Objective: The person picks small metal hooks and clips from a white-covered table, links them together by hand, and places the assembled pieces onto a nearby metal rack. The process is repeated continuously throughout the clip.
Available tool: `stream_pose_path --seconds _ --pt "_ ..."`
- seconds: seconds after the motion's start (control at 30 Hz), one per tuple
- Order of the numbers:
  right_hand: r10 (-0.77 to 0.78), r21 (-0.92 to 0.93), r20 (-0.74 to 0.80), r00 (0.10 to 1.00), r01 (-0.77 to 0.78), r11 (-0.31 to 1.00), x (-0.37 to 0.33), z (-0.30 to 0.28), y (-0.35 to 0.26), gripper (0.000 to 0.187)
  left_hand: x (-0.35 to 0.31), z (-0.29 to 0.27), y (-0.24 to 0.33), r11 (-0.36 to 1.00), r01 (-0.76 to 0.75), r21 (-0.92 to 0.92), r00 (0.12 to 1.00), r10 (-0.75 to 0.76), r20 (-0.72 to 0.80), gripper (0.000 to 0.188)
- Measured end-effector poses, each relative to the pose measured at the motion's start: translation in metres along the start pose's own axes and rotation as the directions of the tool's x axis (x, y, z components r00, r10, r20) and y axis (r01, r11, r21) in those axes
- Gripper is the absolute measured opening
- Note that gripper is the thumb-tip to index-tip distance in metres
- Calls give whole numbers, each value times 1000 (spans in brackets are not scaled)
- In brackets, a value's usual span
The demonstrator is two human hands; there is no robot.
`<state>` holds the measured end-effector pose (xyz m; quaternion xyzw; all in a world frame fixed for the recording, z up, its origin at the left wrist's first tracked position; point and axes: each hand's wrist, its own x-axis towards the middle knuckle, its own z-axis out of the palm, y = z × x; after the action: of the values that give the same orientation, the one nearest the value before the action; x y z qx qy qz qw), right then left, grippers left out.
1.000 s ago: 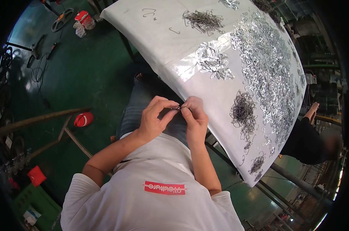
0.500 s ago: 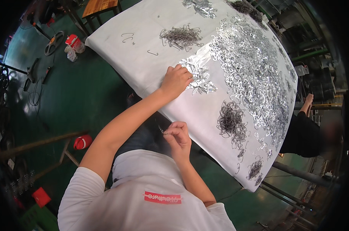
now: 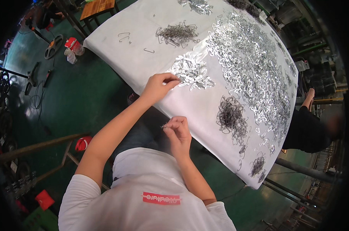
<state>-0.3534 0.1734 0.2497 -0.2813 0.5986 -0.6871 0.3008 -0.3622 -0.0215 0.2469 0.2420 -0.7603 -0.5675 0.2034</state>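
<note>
My left hand (image 3: 158, 87) is over the near edge of the white-covered table, with thumb and fingers pinched together. Whatever is between its fingertips is too small to make out. Right beside those fingertips lies a pile of shiny, narrow metal clips (image 3: 193, 72). My right hand (image 3: 178, 134) is held off the table's edge, in front of my body. Its thumb and fingers pinch a small metal piece (image 3: 164, 126), whose exact shape is unclear.
Bent wire hooks lie in dark heaps (image 3: 178, 34) beyond the clips and another heap (image 3: 231, 117) to the right. A wide spread of shiny S-shaped hooks (image 3: 255, 73) covers the table's right side. A person in black (image 3: 306, 131) is at the far right edge. A wooden stool (image 3: 98, 8) stands beyond.
My left hand has drawn back from the clip pile toward the near table edge, its fingers pinched. My right hand stays almost in place, still pinching the small metal piece.
</note>
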Motion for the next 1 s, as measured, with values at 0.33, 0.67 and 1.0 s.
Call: stream_pose_path --seconds 0.33,0.67,1.0 --pt "-55 -49 -36 998 53 997 10 8 4 8 -113 -28 46 901 240 -361 968 -249 20 18" --pt "89 -188 146 985 -61 980 38 -3 0 16 -124 -33 30 981 -51 -185 980 13 -199 13" --pt "-72 -871 161 984 176 459 301 -9 19 16 -132 -35 30 990 -7 -140 971 -26 -236 13"
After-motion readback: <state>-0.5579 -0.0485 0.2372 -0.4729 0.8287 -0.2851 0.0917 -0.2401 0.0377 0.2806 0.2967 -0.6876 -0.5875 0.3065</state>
